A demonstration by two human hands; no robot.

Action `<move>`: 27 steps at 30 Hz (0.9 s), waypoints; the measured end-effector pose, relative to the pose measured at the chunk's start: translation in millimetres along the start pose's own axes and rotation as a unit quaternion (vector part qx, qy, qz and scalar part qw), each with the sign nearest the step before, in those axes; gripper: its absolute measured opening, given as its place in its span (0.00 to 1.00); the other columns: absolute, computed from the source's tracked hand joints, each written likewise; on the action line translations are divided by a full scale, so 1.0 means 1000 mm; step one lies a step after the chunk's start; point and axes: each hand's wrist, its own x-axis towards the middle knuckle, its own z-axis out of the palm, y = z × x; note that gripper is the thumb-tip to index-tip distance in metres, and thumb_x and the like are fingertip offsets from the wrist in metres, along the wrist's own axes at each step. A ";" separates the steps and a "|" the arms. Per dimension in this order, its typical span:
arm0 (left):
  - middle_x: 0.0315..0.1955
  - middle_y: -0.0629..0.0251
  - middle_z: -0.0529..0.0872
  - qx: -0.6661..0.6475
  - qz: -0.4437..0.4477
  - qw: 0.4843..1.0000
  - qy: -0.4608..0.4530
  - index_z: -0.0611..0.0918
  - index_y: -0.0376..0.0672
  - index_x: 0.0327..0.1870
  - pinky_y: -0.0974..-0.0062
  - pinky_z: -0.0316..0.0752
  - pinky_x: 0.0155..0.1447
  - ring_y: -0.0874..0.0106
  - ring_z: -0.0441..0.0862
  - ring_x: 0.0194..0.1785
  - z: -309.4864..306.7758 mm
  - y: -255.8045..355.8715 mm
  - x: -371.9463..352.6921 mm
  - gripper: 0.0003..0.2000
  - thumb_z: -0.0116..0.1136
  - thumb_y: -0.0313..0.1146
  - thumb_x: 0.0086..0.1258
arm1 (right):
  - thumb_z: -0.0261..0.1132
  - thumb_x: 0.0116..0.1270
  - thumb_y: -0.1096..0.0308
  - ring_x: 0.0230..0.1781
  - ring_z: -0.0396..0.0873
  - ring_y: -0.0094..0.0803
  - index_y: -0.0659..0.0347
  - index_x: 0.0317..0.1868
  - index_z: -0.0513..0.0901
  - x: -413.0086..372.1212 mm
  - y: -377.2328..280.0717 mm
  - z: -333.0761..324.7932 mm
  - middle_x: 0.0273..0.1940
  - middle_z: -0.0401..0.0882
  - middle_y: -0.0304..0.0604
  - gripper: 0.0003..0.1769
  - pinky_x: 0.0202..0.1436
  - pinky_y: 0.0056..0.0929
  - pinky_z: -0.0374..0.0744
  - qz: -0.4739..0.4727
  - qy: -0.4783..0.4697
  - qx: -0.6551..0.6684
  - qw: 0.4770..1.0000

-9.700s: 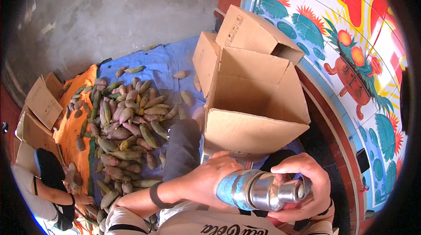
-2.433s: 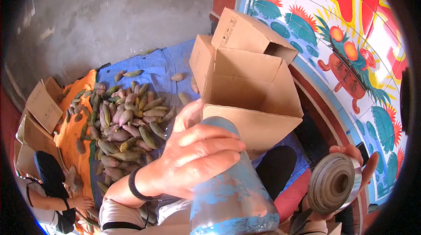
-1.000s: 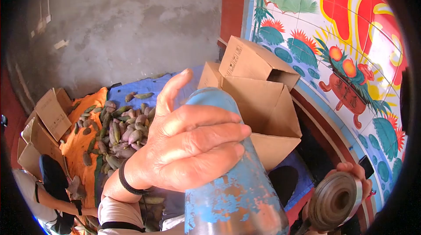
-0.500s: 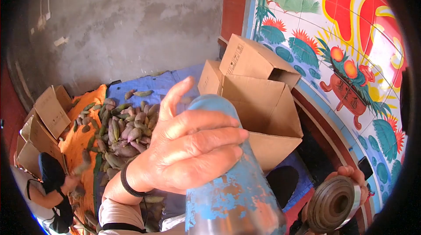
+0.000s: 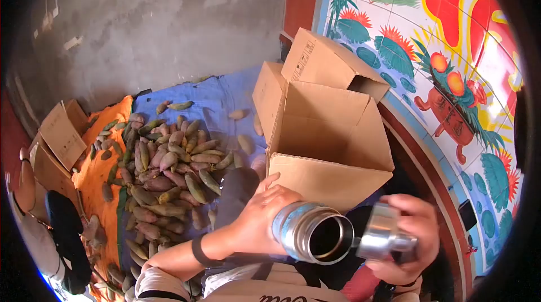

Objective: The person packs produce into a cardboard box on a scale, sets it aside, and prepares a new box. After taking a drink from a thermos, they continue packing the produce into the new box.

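My left hand [image 5: 262, 217] is wrapped round a blue metal flask [image 5: 286, 229] whose paint is chipped. The flask tilts toward me, its steel mouth uncovered and dark inside. To the right of it, my right hand [image 5: 414, 240] grips a shiny steel lid [image 5: 378, 233] close to the flask's rim. A black band circles my left wrist.
An open cardboard box [image 5: 332, 181] stands just beyond my hands, with another box [image 5: 329, 65] behind it. Tubers [image 5: 169, 167] lie heaped on blue and orange sheets. At the far left is another person [image 5: 42, 245], partly in view, near more boxes [image 5: 62, 138].
The flask has come down from in front of my face, and its open mouth now shows. My right hand has moved left toward it and now holds the steel lid beside the mouth.
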 end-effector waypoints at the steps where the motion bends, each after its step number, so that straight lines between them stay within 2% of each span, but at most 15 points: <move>1: 0.40 0.66 0.80 0.002 -0.015 1.000 -0.005 0.74 0.44 0.47 0.48 0.54 0.66 0.65 0.78 0.45 0.007 -0.008 -0.006 0.34 0.76 0.43 0.35 | 0.75 0.34 0.69 0.46 0.76 0.47 0.62 0.48 0.71 0.006 -0.002 0.000 0.50 0.71 0.60 0.35 0.49 0.39 0.76 0.016 -0.048 -0.018 0.999; 3: 0.40 0.65 0.79 0.017 -0.037 0.999 -0.021 0.74 0.44 0.47 0.48 0.55 0.65 0.65 0.78 0.45 0.018 -0.015 -0.015 0.34 0.76 0.42 0.35 | 0.75 0.34 0.72 0.45 0.77 0.45 0.63 0.46 0.73 0.012 -0.001 0.005 0.49 0.72 0.60 0.33 0.48 0.38 0.77 0.029 -0.108 -0.039 0.993; 4: 0.40 0.65 0.79 0.015 -0.047 0.999 -0.017 0.74 0.44 0.47 0.49 0.55 0.65 0.65 0.78 0.46 0.024 -0.018 -0.019 0.34 0.75 0.42 0.35 | 0.75 0.35 0.74 0.44 0.78 0.42 0.62 0.44 0.74 0.010 -0.002 0.011 0.49 0.74 0.58 0.31 0.47 0.36 0.77 0.081 -0.100 -0.013 0.992; 5: 0.40 0.65 0.80 0.012 -0.057 0.998 -0.014 0.74 0.44 0.47 0.49 0.56 0.65 0.65 0.78 0.46 0.030 -0.020 -0.023 0.33 0.75 0.42 0.35 | 0.75 0.35 0.74 0.44 0.78 0.42 0.62 0.44 0.74 0.012 0.000 0.013 0.49 0.74 0.58 0.31 0.47 0.36 0.77 0.083 -0.102 -0.012 0.991; 7: 0.40 0.65 0.80 0.004 -0.064 0.998 -0.006 0.75 0.44 0.48 0.50 0.56 0.65 0.65 0.78 0.46 0.036 -0.022 -0.028 0.33 0.75 0.41 0.35 | 0.74 0.36 0.74 0.44 0.79 0.41 0.62 0.43 0.75 0.017 0.003 0.016 0.48 0.76 0.55 0.29 0.47 0.34 0.78 0.069 -0.180 -0.052 0.980; 8: 0.40 0.64 0.80 -0.003 -0.069 0.997 -0.017 0.75 0.45 0.48 0.51 0.56 0.65 0.65 0.78 0.47 0.038 -0.022 -0.028 0.33 0.75 0.41 0.35 | 0.74 0.38 0.73 0.44 0.79 0.42 0.62 0.43 0.75 0.018 0.004 0.017 0.48 0.77 0.52 0.27 0.47 0.35 0.78 0.073 -0.193 -0.045 0.978; 11: 0.41 0.64 0.79 -0.016 -0.077 0.996 -0.034 0.76 0.45 0.49 0.51 0.55 0.65 0.64 0.78 0.48 0.044 -0.026 -0.032 0.33 0.74 0.40 0.36 | 0.74 0.37 0.73 0.44 0.78 0.44 0.61 0.43 0.76 0.022 0.010 0.019 0.49 0.77 0.51 0.28 0.47 0.37 0.77 0.037 -0.232 -0.062 0.970; 14: 0.42 0.63 0.79 -0.032 -0.096 0.993 -0.058 0.75 0.44 0.49 0.51 0.55 0.65 0.64 0.77 0.49 0.045 -0.027 -0.032 0.33 0.73 0.40 0.36 | 0.75 0.38 0.72 0.44 0.78 0.45 0.60 0.43 0.76 0.024 0.014 0.020 0.49 0.77 0.49 0.27 0.47 0.38 0.77 0.047 -0.246 -0.060 0.966; 20: 0.42 0.61 0.79 -0.064 -0.110 0.985 -0.117 0.75 0.42 0.49 0.52 0.56 0.65 0.62 0.76 0.51 0.052 -0.032 -0.039 0.32 0.73 0.39 0.38 | 0.76 0.40 0.67 0.43 0.78 0.42 0.59 0.45 0.77 0.025 0.028 0.018 0.49 0.76 0.46 0.27 0.46 0.38 0.77 0.019 -0.335 -0.067 0.940; 24: 0.42 0.61 0.79 -0.060 -0.104 0.987 -0.105 0.75 0.41 0.48 0.53 0.57 0.64 0.61 0.76 0.50 0.052 -0.032 -0.040 0.31 0.73 0.39 0.38 | 0.76 0.40 0.63 0.41 0.77 0.42 0.59 0.47 0.76 0.024 0.025 0.020 0.47 0.76 0.46 0.31 0.45 0.38 0.77 0.048 -0.338 -0.081 0.936; 26: 0.42 0.61 0.79 -0.057 -0.104 0.989 -0.094 0.75 0.41 0.47 0.53 0.57 0.63 0.61 0.76 0.49 0.053 -0.032 -0.039 0.31 0.73 0.39 0.38 | 0.77 0.39 0.58 0.40 0.77 0.42 0.59 0.48 0.75 0.019 0.016 0.025 0.45 0.76 0.45 0.34 0.43 0.38 0.77 0.077 -0.289 -0.184 0.936; 27: 0.41 0.61 0.79 -0.041 -0.111 0.988 -0.103 0.75 0.41 0.47 0.53 0.58 0.63 0.61 0.76 0.48 0.052 -0.031 -0.037 0.31 0.73 0.39 0.38 | 0.77 0.39 0.58 0.40 0.77 0.42 0.59 0.48 0.75 0.016 0.015 0.027 0.45 0.76 0.45 0.34 0.43 0.38 0.77 0.078 -0.289 -0.184 0.936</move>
